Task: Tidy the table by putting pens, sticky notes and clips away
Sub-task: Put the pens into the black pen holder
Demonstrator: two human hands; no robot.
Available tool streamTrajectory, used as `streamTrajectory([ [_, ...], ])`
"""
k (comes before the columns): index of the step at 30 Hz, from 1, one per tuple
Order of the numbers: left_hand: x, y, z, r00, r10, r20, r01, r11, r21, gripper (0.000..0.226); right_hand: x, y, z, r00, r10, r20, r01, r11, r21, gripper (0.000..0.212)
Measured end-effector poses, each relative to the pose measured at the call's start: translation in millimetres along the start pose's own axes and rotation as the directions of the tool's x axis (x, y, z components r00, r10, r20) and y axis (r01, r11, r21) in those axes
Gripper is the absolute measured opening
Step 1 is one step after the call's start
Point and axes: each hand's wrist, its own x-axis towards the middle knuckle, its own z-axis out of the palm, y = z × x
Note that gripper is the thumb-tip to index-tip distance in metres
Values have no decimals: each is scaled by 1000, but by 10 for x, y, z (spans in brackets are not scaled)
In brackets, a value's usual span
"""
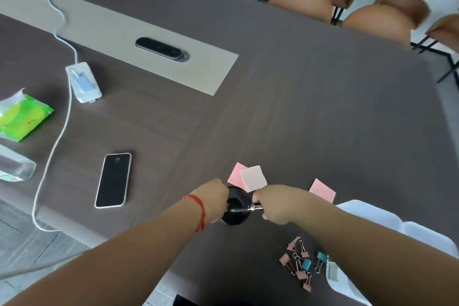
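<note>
Both forearms reach in from the bottom edge, the left one wearing a red string bracelet [200,211] at the wrist, over a wide dark wood-grain tabletop [310,107] with a pale inlaid strip down its middle. Brown chairs [380,20] line the far side. Nearer the left edge lie a green tissue pack [23,117], a white power adapter [83,82] with its cable, and a black smartphone [113,180] face up. Between the hands stands a round black pen holder [236,206]: the left hand [213,199] is curled against its left side, though how firmly it grips cannot be told. The right hand [275,202] is closed in a fist around a silver pen [244,209], which lies across the holder's open top. Just beyond the holder sit two overlapping pink sticky notes [250,177], with a third sticky note [322,190] apart to the right. A scatter of pink and teal binder clips [301,263] lies on the tabletop beneath the right forearm.
</note>
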Motion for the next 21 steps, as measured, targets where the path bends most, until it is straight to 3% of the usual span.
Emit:
streamTrajectory([
  [3, 66, 34, 72, 1000, 8, 13, -8, 999, 33, 25, 133, -227, -80, 999, 13, 39, -7, 987, -158, 31],
  [6, 106, -9, 130, 999, -12, -36, 11, 999, -43, 12, 259, -385, -111, 998, 54, 17, -52, 992, -111, 30],
  [11, 149, -53, 172, 996, -36, -83, 21, 984, -175, 25, 388, -486, -66, 996, 35, -82, -47, 989, -141, 32],
  [14, 153, -82, 194, 995, -63, -83, 45, 976, -211, 6, 424, -469, 5, 989, 11, -147, -35, 986, -162, 31],
  [17, 139, -106, 224, 994, -54, -98, 28, 968, -248, 23, 399, -377, 98, 972, -49, -229, 1, 979, -204, 32],
  [21, 90, -104, 171, 989, -34, -141, -5, 963, -269, 26, 367, -233, 161, 940, -110, -323, 70, 989, -134, 43],
])
